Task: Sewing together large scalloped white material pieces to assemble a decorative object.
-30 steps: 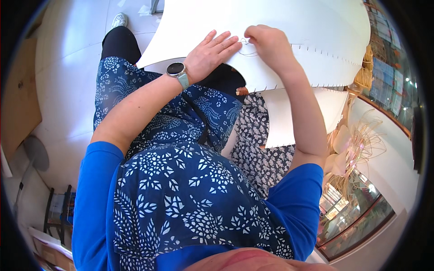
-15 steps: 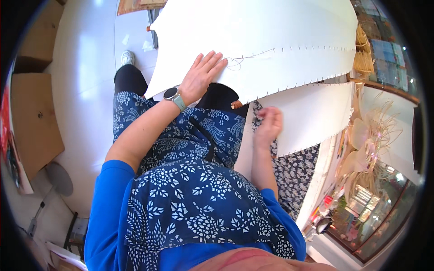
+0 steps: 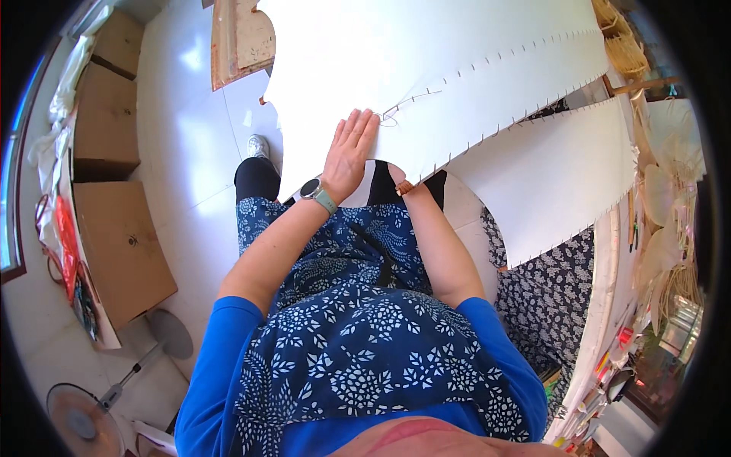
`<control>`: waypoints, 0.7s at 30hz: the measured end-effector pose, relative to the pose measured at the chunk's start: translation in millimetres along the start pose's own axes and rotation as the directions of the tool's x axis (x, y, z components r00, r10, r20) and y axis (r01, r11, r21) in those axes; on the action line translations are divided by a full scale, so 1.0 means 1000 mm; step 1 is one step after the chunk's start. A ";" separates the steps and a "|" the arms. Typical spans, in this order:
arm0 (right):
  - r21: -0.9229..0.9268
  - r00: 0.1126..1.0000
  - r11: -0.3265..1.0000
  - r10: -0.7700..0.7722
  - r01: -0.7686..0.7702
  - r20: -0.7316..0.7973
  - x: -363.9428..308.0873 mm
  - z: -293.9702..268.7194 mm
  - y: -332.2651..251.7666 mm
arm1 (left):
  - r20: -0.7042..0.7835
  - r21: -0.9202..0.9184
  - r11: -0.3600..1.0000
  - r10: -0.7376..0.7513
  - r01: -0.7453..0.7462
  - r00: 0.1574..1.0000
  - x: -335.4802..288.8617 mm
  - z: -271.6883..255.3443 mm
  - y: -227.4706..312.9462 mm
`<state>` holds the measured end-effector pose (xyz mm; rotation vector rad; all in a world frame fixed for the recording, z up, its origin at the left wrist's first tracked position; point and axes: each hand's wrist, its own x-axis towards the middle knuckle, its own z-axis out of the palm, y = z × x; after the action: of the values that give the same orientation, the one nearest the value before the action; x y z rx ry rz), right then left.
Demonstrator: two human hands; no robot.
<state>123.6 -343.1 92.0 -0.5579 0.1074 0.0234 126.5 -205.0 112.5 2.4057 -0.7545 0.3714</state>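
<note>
Your view is bright, with soft, faint shadows. The white panel (image 3: 335, 68) washes out nearly blank at upper centre, and the glossy floor (image 3: 181, 126) throws pale glare at upper left. Cool daylight seems to come through the window (image 3: 11, 190) at the left edge. Your left hand (image 3: 348, 158) looks crisp; fisheye distortion bends the outer edges, and black swallows your corners.
</note>
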 end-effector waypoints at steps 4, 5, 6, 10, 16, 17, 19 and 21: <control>-0.165 0.999 0.985 0.045 -0.049 -0.023 -0.005 0.020 -0.010 | -0.001 0.051 0.999 -0.019 0.019 1.000 0.002 0.002 0.000; -0.151 0.997 0.986 0.066 -0.072 -0.046 -0.007 0.025 -0.012 | 0.006 0.072 0.997 -0.023 0.023 1.000 0.003 0.003 0.000; -0.141 0.997 0.987 0.063 -0.070 -0.055 -0.004 0.012 -0.011 | 0.019 0.072 0.997 -0.019 0.018 1.000 0.004 0.003 0.003; -0.502 0.977 0.850 -0.059 0.157 0.205 -0.002 -0.016 0.000 | 0.023 0.049 0.997 -0.062 0.061 0.998 0.001 0.009 0.006; -0.411 0.981 0.892 -0.194 0.190 0.033 -0.021 -0.035 0.011 | 0.032 0.014 0.996 -0.090 0.089 0.995 0.005 0.010 -0.001; -0.743 0.941 0.594 -0.302 0.310 0.150 -0.028 -0.046 0.013 | 0.015 0.004 0.998 -0.070 0.070 0.997 0.008 0.011 -0.003; -0.943 0.910 0.192 -0.372 0.270 0.185 -0.048 -0.027 0.005 | 0.012 -0.010 0.992 -0.122 0.122 0.992 0.010 0.003 -0.010; -0.926 0.955 0.336 -0.289 0.173 0.074 -0.064 -0.042 -0.003 | 0.015 0.018 0.997 -0.081 0.081 0.997 0.010 0.005 -0.004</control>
<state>56.4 -367.5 65.6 -1.7616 0.1086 -0.2548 137.7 -209.3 111.3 2.4501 -0.6605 0.3277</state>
